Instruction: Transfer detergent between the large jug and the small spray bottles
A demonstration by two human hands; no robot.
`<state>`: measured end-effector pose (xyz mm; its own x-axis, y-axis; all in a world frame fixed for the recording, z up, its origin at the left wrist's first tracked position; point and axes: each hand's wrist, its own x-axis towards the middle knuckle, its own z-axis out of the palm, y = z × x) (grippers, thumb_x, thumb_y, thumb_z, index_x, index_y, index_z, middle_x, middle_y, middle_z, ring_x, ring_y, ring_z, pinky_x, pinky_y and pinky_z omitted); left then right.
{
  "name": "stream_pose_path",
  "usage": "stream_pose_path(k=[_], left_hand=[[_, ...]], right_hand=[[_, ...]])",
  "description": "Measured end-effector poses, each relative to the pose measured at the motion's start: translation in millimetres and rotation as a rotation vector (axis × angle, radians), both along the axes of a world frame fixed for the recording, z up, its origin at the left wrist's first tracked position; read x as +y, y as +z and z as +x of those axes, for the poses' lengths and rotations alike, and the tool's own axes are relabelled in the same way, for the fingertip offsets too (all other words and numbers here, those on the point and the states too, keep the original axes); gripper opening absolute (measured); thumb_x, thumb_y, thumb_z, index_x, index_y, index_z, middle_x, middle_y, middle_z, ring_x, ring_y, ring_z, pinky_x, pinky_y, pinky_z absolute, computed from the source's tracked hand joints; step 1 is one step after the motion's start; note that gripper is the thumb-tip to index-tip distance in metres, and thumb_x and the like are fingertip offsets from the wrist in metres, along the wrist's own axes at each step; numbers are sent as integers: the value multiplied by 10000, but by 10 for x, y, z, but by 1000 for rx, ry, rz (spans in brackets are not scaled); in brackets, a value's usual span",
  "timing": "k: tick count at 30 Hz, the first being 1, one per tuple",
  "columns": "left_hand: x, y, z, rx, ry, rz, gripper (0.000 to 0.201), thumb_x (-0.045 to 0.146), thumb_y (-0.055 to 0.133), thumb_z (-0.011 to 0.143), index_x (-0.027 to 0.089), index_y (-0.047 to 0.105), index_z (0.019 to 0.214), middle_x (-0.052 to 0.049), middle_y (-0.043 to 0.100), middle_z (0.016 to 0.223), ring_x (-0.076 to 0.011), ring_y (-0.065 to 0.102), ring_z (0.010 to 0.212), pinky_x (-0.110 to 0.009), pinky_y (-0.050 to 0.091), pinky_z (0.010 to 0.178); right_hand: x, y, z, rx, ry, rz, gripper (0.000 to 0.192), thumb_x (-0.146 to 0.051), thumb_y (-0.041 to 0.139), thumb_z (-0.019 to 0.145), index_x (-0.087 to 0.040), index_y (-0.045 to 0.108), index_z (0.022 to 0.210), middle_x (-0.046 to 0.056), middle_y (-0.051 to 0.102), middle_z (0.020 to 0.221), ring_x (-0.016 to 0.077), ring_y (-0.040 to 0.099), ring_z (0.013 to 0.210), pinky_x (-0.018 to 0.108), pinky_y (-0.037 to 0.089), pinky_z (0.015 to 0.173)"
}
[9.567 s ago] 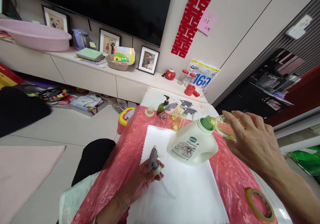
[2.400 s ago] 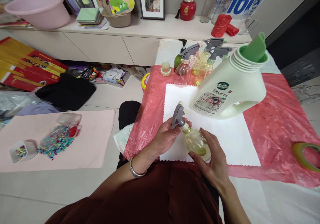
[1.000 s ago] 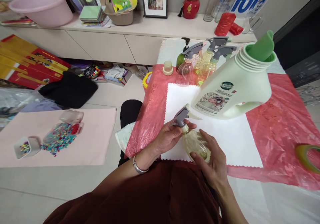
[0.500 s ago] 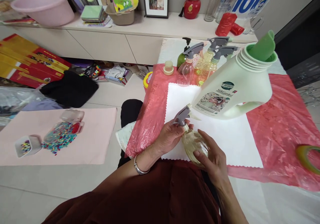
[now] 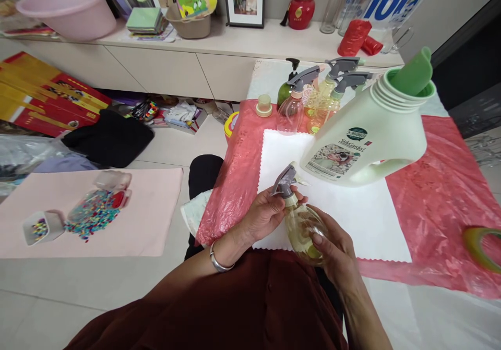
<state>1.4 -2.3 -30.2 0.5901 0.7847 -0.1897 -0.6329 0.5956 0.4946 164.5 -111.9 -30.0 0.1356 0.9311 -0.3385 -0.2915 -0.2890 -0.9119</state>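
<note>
I hold a small clear spray bottle [image 5: 300, 226] with yellowish liquid over the near edge of a white cloth [image 5: 336, 209]. My left hand [image 5: 264, 215] grips its grey trigger head [image 5: 285, 180] at the neck. My right hand [image 5: 336, 248] wraps the round body from below. Just beyond stands a large pale green detergent jug [image 5: 368, 136] with an open mouth and a green funnel [image 5: 413, 72] in it.
Several spray bottles [image 5: 313, 97] and a green pump bottle [image 5: 285, 86] stand at the back of the red plastic sheet [image 5: 438, 183]. A tape roll [image 5: 479, 240] lies at right. Bead boxes [image 5: 92, 209] sit on a pink mat on the floor at left.
The bottle went from being emptied into the jug's funnel to my lap edge, with the trigger head fitted on. In the last second the head has turned a little in my left hand.
</note>
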Motion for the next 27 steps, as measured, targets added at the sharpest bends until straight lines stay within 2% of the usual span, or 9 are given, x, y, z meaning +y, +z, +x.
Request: stream_pose_path(k=[5, 10, 17, 22, 27], left_hand=[[-22, 84, -3, 7, 3, -1, 371, 384, 882, 733, 142, 765, 989, -75, 740, 998, -291, 708, 1079, -498, 409, 1124], [-44, 170, 22, 42, 87, -18, 455, 400, 941, 631, 165, 760, 977, -46, 717, 975, -274, 691, 1086, -475, 443, 1105], [-14, 115, -4, 56, 102, -59, 387, 288, 969, 594, 166, 763, 898, -19, 727, 917, -200, 702, 907, -468, 504, 1041], [14, 81, -6, 38, 111, -43, 329, 278, 972, 586, 164, 751, 802, -26, 754, 1003, -212, 724, 922, -491, 467, 1087], [16, 107, -17, 38, 72, 20, 283, 341, 915, 689, 147, 752, 816, -69, 771, 920, -279, 729, 1014, -511, 452, 1091]], right_hand=[[14, 15, -57, -41, -40, 31, 580, -462, 822, 817, -323, 644, 1351, 65, 572, 1366, 284, 549, 1261, 378, 457, 1069], [47, 73, -111, -119, -31, 90, 580, -432, 819, 828, -331, 636, 1370, 53, 576, 1363, 262, 552, 1254, 334, 487, 1046], [59, 58, -111, -22, -5, 50, 596, -457, 811, 827, -301, 630, 1372, 76, 569, 1369, 288, 554, 1253, 383, 466, 1075], [47, 31, -112, 8, -46, 24, 593, -464, 817, 818, -295, 636, 1357, 77, 581, 1351, 272, 562, 1242, 349, 474, 1051], [48, 26, -137, 50, -68, 11, 585, -462, 833, 793, -290, 658, 1324, 78, 588, 1339, 283, 564, 1238, 364, 476, 1036]])
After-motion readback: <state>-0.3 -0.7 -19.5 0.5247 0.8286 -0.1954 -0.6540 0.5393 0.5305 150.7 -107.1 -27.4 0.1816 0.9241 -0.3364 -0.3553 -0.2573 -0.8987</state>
